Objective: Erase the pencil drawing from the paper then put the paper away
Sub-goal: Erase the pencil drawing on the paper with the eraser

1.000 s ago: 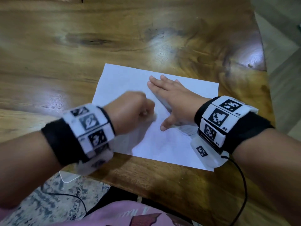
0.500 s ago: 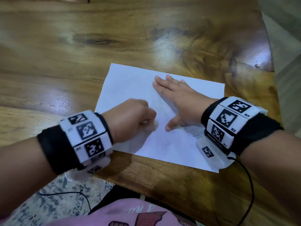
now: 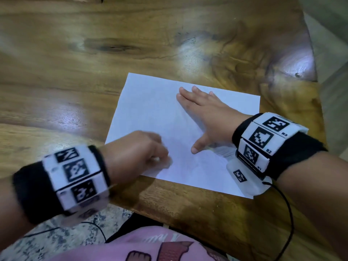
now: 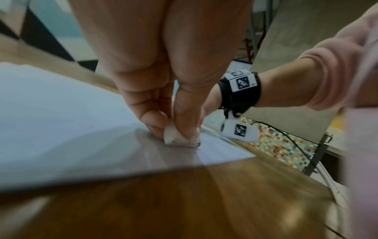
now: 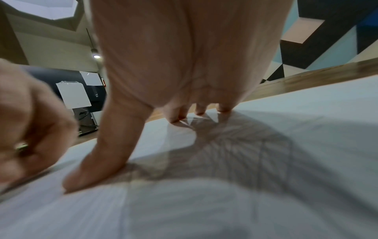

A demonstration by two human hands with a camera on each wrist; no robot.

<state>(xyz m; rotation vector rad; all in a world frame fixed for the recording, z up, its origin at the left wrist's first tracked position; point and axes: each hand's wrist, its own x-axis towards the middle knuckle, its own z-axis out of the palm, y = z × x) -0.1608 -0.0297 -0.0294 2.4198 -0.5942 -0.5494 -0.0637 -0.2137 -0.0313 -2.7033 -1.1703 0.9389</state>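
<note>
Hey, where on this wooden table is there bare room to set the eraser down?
Bare wood lies left of the white paper sheet and beyond its far edge on the wooden table. The sheet is crowded: the left hand pinches the small white eraser against it, and the right hand presses flat. Only a narrow strip is left at the near edge.

A glossy wooden table (image 3: 169, 34) stands over speckled floor (image 3: 47, 240), by geometric-painted wall (image 5: 327, 32).

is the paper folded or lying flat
Flat: the paper lies spread on the table, no fold visible, right hand pressing it down.
</note>
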